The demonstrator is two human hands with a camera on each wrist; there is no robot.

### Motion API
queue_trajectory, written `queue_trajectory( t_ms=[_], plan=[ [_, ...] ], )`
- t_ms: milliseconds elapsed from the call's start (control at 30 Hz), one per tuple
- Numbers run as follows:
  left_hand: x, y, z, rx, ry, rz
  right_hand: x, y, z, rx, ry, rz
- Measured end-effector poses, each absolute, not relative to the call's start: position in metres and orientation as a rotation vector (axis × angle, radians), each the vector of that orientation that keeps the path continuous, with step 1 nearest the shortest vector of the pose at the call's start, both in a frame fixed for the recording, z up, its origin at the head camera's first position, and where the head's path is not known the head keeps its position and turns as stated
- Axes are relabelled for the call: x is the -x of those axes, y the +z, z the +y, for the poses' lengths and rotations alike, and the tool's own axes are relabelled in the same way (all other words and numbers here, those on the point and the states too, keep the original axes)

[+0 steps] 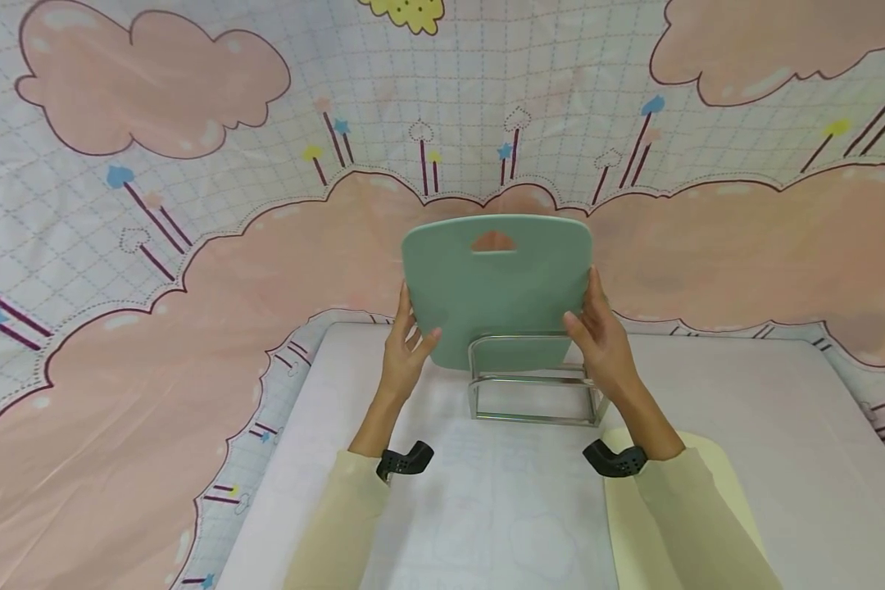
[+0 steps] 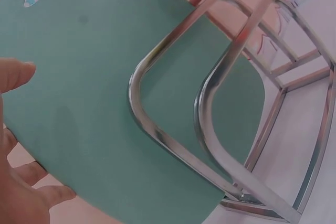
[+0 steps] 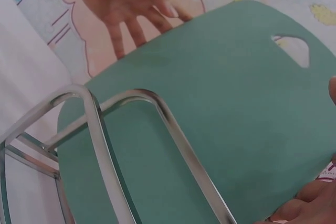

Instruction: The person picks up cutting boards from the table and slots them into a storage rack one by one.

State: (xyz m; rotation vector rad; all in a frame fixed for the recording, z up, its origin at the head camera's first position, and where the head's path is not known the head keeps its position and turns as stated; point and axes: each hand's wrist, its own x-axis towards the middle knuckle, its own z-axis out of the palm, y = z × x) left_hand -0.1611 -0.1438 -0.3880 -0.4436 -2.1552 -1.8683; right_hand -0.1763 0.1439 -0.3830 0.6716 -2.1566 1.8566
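Note:
A green cutting board (image 1: 497,287) with a handle slot near its top stands steeply tilted, its lower part behind the front loop of a metal rack (image 1: 534,419). My left hand (image 1: 404,352) holds the board's left edge, fingers at the side and thumb toward the front. On the opposite edge, my right hand (image 1: 606,340) holds it in the same way, close above the rack's right end. Through the left wrist view, two bent rack bars (image 2: 137,98) cross in front of the lower board (image 2: 94,98). The right wrist view shows the left fingers (image 3: 137,34) along the board's edge.
A pale yellow board (image 1: 627,524) lies on the white table (image 1: 487,508) at the near right, partly under my right sleeve. Behind the table hangs a backdrop cloth (image 1: 280,238) printed with clouds. Each wrist wears a black camera band (image 1: 406,460).

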Motion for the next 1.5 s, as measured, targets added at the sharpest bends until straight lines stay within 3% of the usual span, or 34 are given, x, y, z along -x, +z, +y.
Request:
queue_trajectory(
  t_ms=[433,767,1067,1500],
  plan=[
    [0.165,-0.39,-0.135,0.482,-1.866,-2.155,0.183,-0.388,0.155,-0.675,1.904,-2.104],
    [0.167,-0.393,-0.128,0.486,-1.871,-2.166,0.167,-0.366,0.156,-0.63,1.866,-2.172],
    [0.169,-0.396,-0.124,0.508,-1.85,-2.177,0.179,-0.39,0.168,-0.623,1.872,-2.144],
    [0.17,-0.395,-0.117,0.54,-1.871,-2.186,0.177,-0.39,0.173,-0.555,1.836,-2.161]
  ],
)
